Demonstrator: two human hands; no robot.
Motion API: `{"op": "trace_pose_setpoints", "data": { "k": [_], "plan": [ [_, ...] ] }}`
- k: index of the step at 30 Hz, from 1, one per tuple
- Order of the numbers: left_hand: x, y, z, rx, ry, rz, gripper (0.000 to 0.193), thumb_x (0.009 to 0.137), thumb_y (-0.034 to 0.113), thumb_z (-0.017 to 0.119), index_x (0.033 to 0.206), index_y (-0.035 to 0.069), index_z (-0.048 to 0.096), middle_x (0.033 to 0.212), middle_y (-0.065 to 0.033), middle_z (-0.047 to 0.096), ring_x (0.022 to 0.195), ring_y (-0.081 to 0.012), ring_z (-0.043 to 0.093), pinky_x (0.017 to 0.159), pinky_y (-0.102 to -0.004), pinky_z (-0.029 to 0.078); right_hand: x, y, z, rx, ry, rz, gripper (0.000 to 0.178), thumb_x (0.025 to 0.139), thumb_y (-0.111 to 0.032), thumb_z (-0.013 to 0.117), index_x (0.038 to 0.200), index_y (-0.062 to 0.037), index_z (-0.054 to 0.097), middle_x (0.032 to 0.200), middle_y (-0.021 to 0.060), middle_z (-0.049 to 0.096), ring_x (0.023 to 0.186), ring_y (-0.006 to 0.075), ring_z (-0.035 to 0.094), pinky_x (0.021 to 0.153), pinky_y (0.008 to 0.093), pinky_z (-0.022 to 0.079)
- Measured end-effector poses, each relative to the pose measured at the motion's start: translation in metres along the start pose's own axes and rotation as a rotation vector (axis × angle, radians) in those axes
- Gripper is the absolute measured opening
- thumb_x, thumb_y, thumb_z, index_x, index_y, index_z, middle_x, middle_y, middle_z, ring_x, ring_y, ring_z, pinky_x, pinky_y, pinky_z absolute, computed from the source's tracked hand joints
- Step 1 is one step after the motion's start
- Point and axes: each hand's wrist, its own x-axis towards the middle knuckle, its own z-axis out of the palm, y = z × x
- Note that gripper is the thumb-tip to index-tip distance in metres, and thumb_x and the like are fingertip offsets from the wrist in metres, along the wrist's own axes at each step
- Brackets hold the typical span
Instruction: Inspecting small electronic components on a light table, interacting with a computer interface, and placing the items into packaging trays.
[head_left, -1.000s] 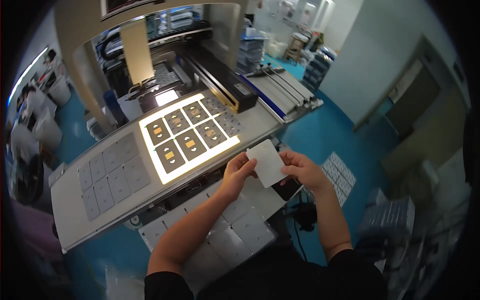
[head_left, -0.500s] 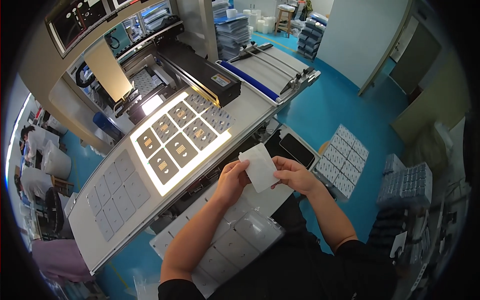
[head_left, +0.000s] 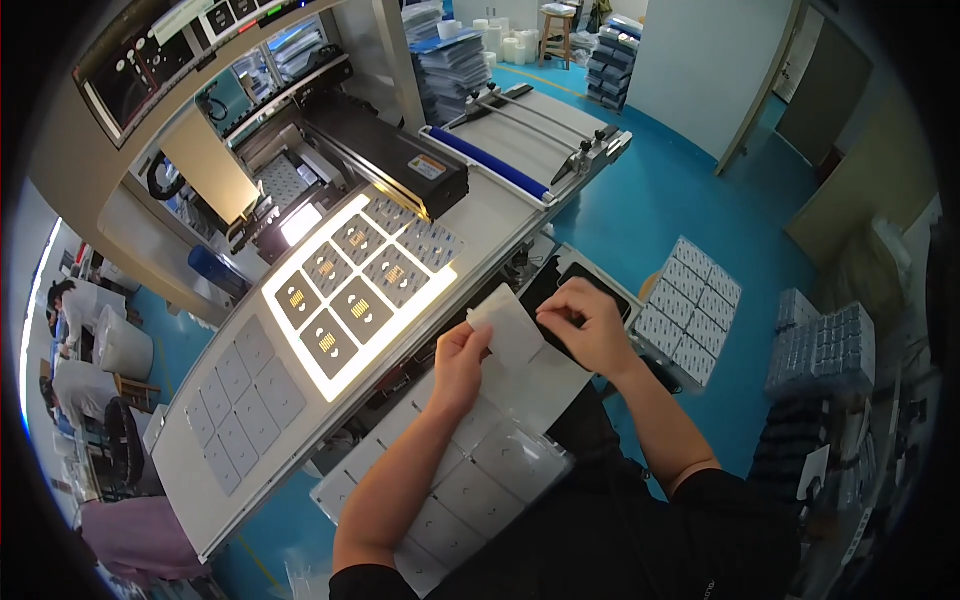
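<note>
— One pale card (head_left: 506, 328), found where?
— Just right of centre, slightly below mid-height. Tilted, with one corner pointing up the frame.
— Held how?
— By the left hand (head_left: 462, 368), at the left edge. Gripped between thumb and fingers, with the thumb over the face.
— And the right hand (head_left: 588, 322)?
— Just beside the card's right edge, with fingertips bunched together. Hard to tell at this size whether pinching something thin or quite empty, so no verdict on that grip.
— Near the two hands?
— Behind the right hand, a dark flat device (head_left: 585, 270). In the lower centre, partly behind the left forearm, a clear-covered pack of pale square panels (head_left: 490, 470).
— Farther up the frame?
— Left of centre, a brightly lit panel (head_left: 398, 328) bearing dark rounded squares with arrowheads and orange centres. Lower left of that, on the same long table, a set of grey plates (head_left: 245, 405). Above centre, a blue roller (head_left: 490, 165).
— Toward the sides?
— At right, a patterned white sheet (head_left: 690, 312) divided into blocks. At far left, a co-worker in white (head_left: 85, 310).
</note>
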Motion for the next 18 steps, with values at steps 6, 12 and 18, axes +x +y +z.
{"op": "trace_pose_setpoints", "data": {
  "k": [6,12,18],
  "plan": [
    [-0.003,-0.005,0.003,0.325,-0.018,0.146,0.024,0.110,0.014,0.067,0.122,-0.005,0.077,0.105,0.0010,0.075,0.098,-0.0083,0.065,0.089,-0.0265,0.051,0.008,-0.011,0.028,-0.372,0.115,-0.233,0.012,0.087,-0.006,0.086,0.099,-0.0040,0.082,0.093,0.0087,0.074,0.083,0.0292,0.069,0.075,0.0401,0.058],
    [-0.006,-0.003,0.007,0.311,-0.093,0.157,0.024,0.110,0.011,0.065,0.122,-0.007,0.076,0.117,-0.0030,0.074,0.104,-0.0089,0.064,0.093,-0.0271,0.051,0.008,-0.002,0.029,-0.458,0.101,-0.253,0.008,0.085,-0.006,0.085,0.090,-0.0053,0.078,0.090,0.0069,0.072,0.084,0.0291,0.070,0.075,0.0409,0.058],
    [-0.006,0.000,0.009,0.443,-0.132,0.198,0.026,0.110,0.012,0.066,0.128,-0.005,0.077,0.118,-0.0009,0.074,0.110,-0.0101,0.066,0.100,-0.0298,0.052,0.005,0.000,0.032,-0.550,0.114,-0.262,0.014,0.083,-0.006,0.083,0.088,-0.0039,0.070,0.085,0.0089,0.068,0.082,0.0300,0.071,0.073,0.0402,0.058]
  ]
}}
